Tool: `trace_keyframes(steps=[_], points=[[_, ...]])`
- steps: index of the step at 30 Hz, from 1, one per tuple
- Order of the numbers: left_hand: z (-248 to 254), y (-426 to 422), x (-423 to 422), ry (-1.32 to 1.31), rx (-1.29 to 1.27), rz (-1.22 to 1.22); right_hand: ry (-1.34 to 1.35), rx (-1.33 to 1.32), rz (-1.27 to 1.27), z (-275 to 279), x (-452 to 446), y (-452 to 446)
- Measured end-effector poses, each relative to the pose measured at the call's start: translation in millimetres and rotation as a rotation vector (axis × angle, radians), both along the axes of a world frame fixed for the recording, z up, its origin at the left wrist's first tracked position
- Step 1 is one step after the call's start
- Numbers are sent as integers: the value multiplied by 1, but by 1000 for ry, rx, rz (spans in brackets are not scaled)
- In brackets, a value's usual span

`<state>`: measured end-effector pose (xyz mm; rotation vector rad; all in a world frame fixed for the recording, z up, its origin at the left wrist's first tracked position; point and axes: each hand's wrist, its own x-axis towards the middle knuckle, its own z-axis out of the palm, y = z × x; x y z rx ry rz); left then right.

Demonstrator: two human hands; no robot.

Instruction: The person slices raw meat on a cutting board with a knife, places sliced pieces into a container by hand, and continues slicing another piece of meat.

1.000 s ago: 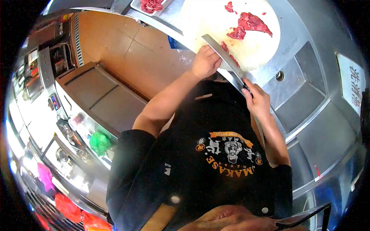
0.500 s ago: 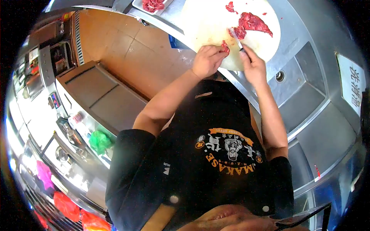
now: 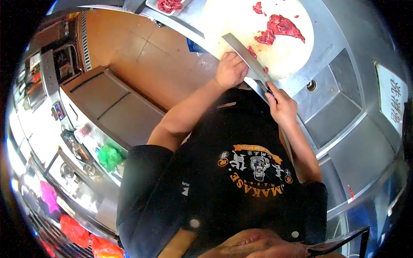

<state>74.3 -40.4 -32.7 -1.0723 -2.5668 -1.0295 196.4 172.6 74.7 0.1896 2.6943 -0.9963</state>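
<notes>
My right hand [image 3: 282, 105] is closed around the dark handle of a long, broad-bladed knife [image 3: 247, 53]. The blade slants up and left over the near edge of a round, pale cutting board [image 3: 219, 23]. Close to the blade's near side, my left hand [image 3: 232, 71] has its fingers curled; its fingertips are hidden, so what they hold does not show. A small strip of red meat [image 3: 252, 52] lies just beyond the blade. Farther back on the board are a large piece of raw meat [image 3: 286, 28], a smaller chunk [image 3: 265, 38] and several scraps.
A white tray of cut meat [image 3: 170, 5] stands left of the board. To the right is a metal sink [image 3: 331, 116] with a drain. A green plastic bag [image 3: 110, 158] sits on the left counter; a cabinet [image 3: 114, 105] stands near the tiled floor.
The knife has come nearer and swung left, its blade now lying across beside my left hand. The strip pinched in my left fingers before now lies beyond the blade.
</notes>
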Motion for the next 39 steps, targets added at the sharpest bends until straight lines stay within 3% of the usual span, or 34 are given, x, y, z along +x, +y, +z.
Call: trace_keyframes(steps=[6,11,13,17,23,26,29,30,32,33,34,39], points=[[6,1,2,-44,-12,-4,108,-80,9,-30,-47,-17],[16,-3,-3,-112,67,-23,59,-433,-289,-30,-93,-12],[9,-3,-2,-168,167,2,79,-394,-262,-26,-81,0],[4,-4,-5,-122,121,-64,129,-118,14,3,-13,11],[8,-5,-2,-63,30,-63,-91,32,-22,15,21,1],[8,-4,-4,-67,22,-55,116,-72,-45,-24,-13,-14],[10,-3,-3,-76,82,-57,88,-190,-82,-41,-89,-26],[10,-5,-2,-94,80,-65,250,-225,-125,-59,-111,-26],[9,-8,-3,-125,93,-77,79,-235,-259,-25,-134,-24],[8,-9,-4,-162,125,-62,-16,-300,-330,-11,-130,-20],[8,-9,-5,-201,160,-48,190,-251,-217,-10,-111,-12],[9,-10,-8,-201,144,-113,64,-125,-35,6,2,2]])
